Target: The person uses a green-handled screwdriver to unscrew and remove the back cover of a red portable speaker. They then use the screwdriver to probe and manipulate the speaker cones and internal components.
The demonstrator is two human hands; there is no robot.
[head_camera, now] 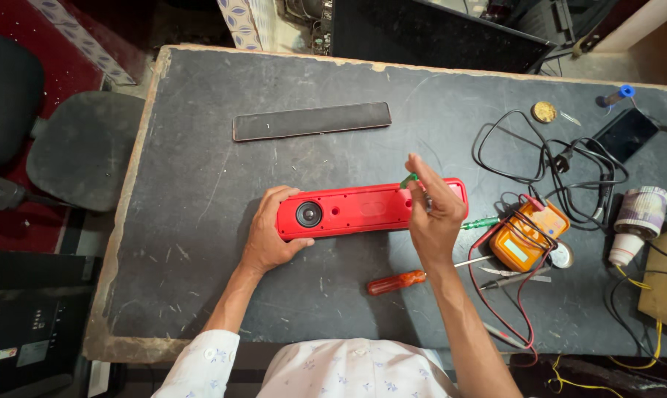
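A long red speaker housing (363, 209) lies across the middle of the dark worktable (200, 162), with a round black driver showing at its left end. My left hand (268, 234) grips that left end. My right hand (433, 214) is over the right end, its fingers closed on a small screwdriver with a green handle (409, 179) that points down at the housing. A black rectangular grille strip (311, 121) lies apart, farther back on the table.
A red-handled screwdriver (397, 281) lies near the front edge, a green-handled one (481, 222) right of the housing. An orange multimeter (529, 237) with tangled leads, black cables (547, 158), a phone (624, 134) and a tape roll (641, 210) crowd the right side. A chair (75, 147) stands left.
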